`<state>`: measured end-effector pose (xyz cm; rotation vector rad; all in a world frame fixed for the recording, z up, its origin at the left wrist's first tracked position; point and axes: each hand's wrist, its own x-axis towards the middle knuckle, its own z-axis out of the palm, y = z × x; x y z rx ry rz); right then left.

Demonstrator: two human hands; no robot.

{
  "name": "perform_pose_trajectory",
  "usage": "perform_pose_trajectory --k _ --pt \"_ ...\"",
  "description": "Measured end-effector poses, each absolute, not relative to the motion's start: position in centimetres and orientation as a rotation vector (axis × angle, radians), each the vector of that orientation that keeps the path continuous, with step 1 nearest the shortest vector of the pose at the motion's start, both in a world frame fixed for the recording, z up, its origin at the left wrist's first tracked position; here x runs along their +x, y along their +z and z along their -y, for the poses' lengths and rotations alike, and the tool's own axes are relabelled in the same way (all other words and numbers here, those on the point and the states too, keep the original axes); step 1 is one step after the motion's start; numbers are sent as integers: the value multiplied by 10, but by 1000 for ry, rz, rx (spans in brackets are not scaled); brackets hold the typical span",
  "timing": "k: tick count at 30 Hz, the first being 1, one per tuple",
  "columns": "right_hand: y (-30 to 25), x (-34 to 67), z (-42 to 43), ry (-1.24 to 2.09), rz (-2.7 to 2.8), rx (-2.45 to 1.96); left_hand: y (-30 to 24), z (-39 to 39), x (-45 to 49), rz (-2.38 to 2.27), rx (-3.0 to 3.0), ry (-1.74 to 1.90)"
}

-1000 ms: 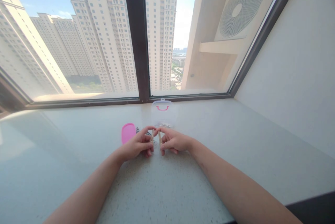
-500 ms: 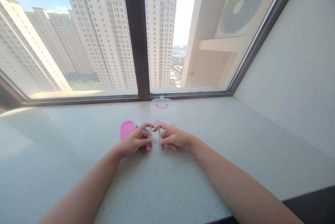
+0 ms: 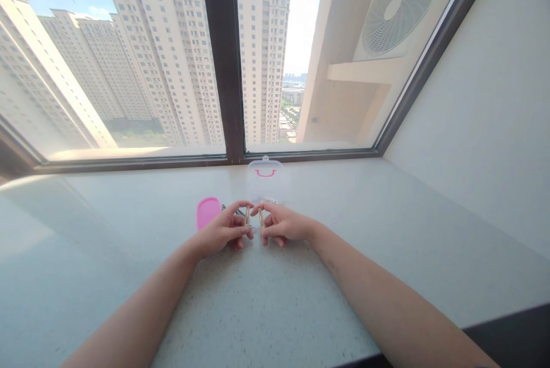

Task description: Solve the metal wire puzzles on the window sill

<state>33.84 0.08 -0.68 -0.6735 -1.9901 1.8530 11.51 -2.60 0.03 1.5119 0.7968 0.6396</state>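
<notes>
My left hand (image 3: 227, 229) pinches a slim, gold-toned piece (image 3: 247, 216) upright between thumb and forefinger. Facing it, my right hand (image 3: 287, 226) pinches a similar slim gold piece (image 3: 260, 218), tilted slightly. A narrow gap separates the two pieces, and the forefingers come close to each other at the top. Both pieces are too small to name by kind. Beside my left hand lies a pink tray or lid (image 3: 208, 212), partly covered by that hand. Some dark, thin items (image 3: 239, 212) show behind the left fingers, mostly hidden.
A clear plastic case with a pink handle (image 3: 265, 173) stands against the window frame (image 3: 234, 156) beyond my hands. Small items lie in front of it. The pale speckled sill (image 3: 266, 310) runs to the white wall (image 3: 481, 127) at right.
The gold pieces have turned slightly in my fingers, and the right one stands a little more upright. Otherwise both hands stay in nearly the same place.
</notes>
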Motion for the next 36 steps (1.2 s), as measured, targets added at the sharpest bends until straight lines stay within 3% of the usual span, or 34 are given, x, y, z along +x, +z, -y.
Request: perform_pose_trajectory --k 36 --pt "-5 337 -1 1957 1861 -687 9 30 119 -863 1517 614"
